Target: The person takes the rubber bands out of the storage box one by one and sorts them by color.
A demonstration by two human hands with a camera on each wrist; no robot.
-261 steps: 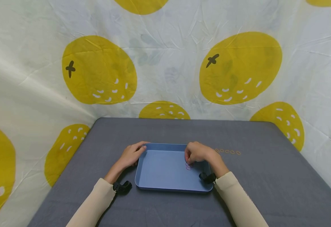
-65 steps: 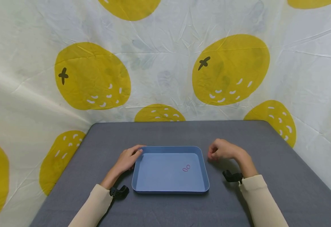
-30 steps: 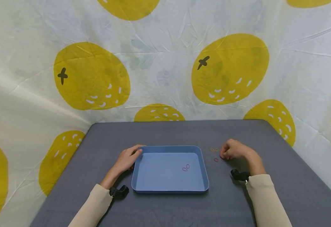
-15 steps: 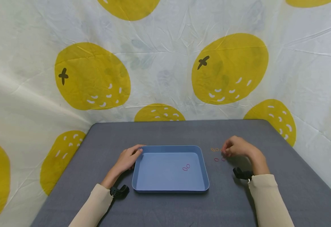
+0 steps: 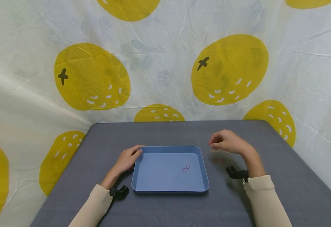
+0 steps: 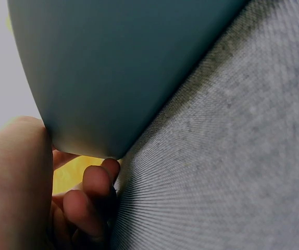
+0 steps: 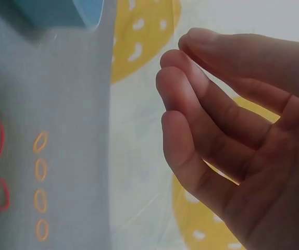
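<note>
My left hand (image 5: 127, 158) rests at the far left corner of a shallow blue tray (image 5: 156, 170), thumb on the rim; in the left wrist view its fingers (image 6: 96, 179) lie by the tray's outer wall (image 6: 118, 67). Two thin pinkish-red loops, like small rubber bands (image 5: 186, 168), lie inside the tray, right of its middle. My right hand (image 5: 229, 142) hovers over the table right of the tray, fingers loosely bent, nothing showing between them. Below it lie a row of orange rubber bands (image 7: 40, 170) and two red rubber bands (image 7: 0, 194) in a nearer row.
A grey cloth covers the table (image 5: 165, 211). Behind it hangs a white curtain (image 5: 162, 75) printed with big yellow fruit. Each wrist carries a black strap camera, the left one (image 5: 120, 192) close to the tray's left side.
Two red rubber bands have been set down on the table, nearer than the orange row. My right hand has let go, lifted and moved left toward the tray. My left hand stays put.
</note>
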